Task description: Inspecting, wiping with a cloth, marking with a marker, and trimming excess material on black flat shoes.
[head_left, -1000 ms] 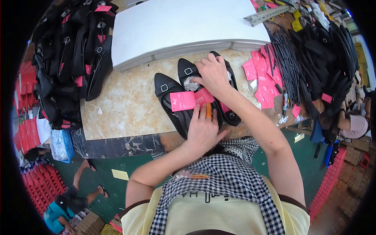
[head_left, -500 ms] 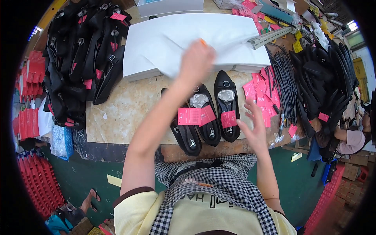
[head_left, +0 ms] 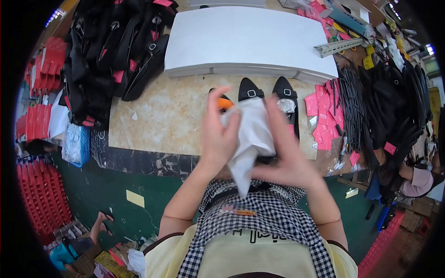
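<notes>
A: Where is the paper (head_left: 252, 134) sitting?

B: It's hanging crumpled between the two hands, in front of the body, with the left hand (head_left: 220, 134) flanking one side and the right hand (head_left: 292, 148) flanking the other.

A: Which way is its long axis running?

B: Roughly toward and away from the person: a pointed end is dangling toward the apron (head_left: 259, 208), while the broad end is facing the shoes.

A: Is either hand gripping it?

B: Both are appearing to touch it. The left thumb is resting along its edge; the right hand is blurring (its fingers are partly passing out of sight behind the paper), so I'm not telling you either one is clenched. I can't tell.

A: And the shoes?

B: The middle shoe (head_left: 250, 89) is lying straight beyond the paper, its toe pointing away from the body. The right shoe (head_left: 283, 85) is lying parallel, nearer the right hand. Past both toes, the stack (head_left: 250, 39) is lying crosswise.
</notes>
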`<state>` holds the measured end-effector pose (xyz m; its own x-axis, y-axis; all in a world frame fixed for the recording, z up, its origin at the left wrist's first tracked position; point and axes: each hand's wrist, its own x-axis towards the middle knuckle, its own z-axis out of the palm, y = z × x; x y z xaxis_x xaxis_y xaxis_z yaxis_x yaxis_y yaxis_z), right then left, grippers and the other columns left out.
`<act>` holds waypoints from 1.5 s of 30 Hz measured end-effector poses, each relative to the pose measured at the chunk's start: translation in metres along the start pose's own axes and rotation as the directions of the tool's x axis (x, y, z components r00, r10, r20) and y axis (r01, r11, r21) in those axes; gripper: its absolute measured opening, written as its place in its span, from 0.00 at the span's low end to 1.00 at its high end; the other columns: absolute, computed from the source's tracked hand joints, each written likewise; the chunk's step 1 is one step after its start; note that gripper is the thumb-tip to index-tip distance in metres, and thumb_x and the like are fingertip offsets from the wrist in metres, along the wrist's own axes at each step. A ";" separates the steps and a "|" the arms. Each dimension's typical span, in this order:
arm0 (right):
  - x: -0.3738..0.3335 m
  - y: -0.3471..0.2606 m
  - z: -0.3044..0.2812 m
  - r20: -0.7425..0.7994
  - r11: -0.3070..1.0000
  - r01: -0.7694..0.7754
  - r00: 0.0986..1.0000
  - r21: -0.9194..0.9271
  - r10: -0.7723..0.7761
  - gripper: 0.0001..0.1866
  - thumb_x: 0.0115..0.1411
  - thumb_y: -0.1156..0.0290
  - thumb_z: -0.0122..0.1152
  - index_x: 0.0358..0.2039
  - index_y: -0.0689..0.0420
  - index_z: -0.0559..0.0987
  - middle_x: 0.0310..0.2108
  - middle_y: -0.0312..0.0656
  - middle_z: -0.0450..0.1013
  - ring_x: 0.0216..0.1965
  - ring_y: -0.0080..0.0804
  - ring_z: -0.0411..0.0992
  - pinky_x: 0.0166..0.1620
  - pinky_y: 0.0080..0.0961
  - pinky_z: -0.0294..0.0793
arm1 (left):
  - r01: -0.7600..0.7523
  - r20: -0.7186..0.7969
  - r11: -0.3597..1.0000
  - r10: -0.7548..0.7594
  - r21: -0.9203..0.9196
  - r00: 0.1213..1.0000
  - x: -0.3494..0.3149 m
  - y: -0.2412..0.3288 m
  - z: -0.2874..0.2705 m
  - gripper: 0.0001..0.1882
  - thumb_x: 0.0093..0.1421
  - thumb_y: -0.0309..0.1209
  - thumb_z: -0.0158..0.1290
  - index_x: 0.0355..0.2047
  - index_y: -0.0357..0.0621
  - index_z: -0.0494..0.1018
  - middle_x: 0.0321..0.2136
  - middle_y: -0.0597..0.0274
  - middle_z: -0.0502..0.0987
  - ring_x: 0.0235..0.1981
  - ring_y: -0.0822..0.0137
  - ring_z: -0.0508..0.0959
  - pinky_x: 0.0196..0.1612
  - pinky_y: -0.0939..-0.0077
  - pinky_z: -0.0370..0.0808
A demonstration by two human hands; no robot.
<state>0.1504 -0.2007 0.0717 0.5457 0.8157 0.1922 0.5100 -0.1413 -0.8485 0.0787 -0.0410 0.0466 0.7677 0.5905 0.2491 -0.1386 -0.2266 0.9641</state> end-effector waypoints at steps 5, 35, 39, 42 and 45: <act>0.035 0.038 0.019 -0.188 0.964 -0.185 0.957 0.192 0.221 0.28 0.54 0.73 0.67 0.57 0.59 0.72 0.49 0.45 0.77 0.50 0.37 0.76 0.54 0.28 0.75 | 0.214 0.194 0.964 -0.243 0.160 0.951 -0.002 -0.042 -0.014 0.30 0.66 0.44 0.47 0.63 0.38 0.61 0.56 0.43 0.68 0.61 0.55 0.65 0.64 0.63 0.60; -0.056 0.180 -0.145 -0.707 0.623 -0.642 0.680 -0.446 0.195 0.11 0.59 0.66 0.57 0.40 0.53 0.80 0.37 0.48 0.77 0.36 0.51 0.77 0.40 0.40 0.78 | 0.530 0.037 0.795 -0.564 0.295 0.825 -0.071 -0.078 -0.048 0.32 0.61 0.27 0.57 0.63 0.31 0.60 0.38 0.60 0.79 0.31 0.78 0.75 0.35 0.83 0.72; -0.103 0.224 -0.177 -0.668 0.324 -0.706 0.705 -0.630 0.238 0.09 0.58 0.65 0.60 0.33 0.57 0.78 0.32 0.51 0.77 0.34 0.53 0.77 0.38 0.46 0.77 | 0.466 0.064 0.882 -0.470 0.071 0.880 -0.061 -0.106 -0.058 0.29 0.60 0.22 0.51 0.62 0.29 0.62 0.43 0.56 0.78 0.34 0.76 0.76 0.38 0.82 0.73; -0.101 0.225 -0.193 -0.639 0.495 -0.680 0.715 -0.540 0.284 0.10 0.58 0.65 0.61 0.37 0.55 0.79 0.31 0.52 0.78 0.34 0.54 0.77 0.39 0.48 0.76 | 0.484 0.099 0.663 -0.530 -0.570 0.842 -0.062 -0.091 -0.067 0.34 0.62 0.43 0.48 0.63 0.33 0.60 0.50 0.46 0.75 0.45 0.57 0.79 0.43 0.64 0.80; -0.080 0.166 -0.197 -0.519 0.684 -0.729 0.588 -0.008 0.621 0.16 0.61 0.71 0.57 0.51 0.53 0.79 0.33 0.48 0.80 0.32 0.40 0.80 0.37 0.34 0.78 | 0.647 0.516 0.289 -0.416 -0.706 0.749 -0.051 -0.073 -0.059 0.43 0.62 0.62 0.42 0.66 0.39 0.56 0.57 0.42 0.69 0.45 0.53 0.78 0.44 0.55 0.78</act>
<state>0.3222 -0.4001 0.0128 0.9822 0.1008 -0.1583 -0.0441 -0.6959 -0.7168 0.0127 -0.0093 -0.0310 0.9554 0.1367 -0.2616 0.0146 0.8633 0.5045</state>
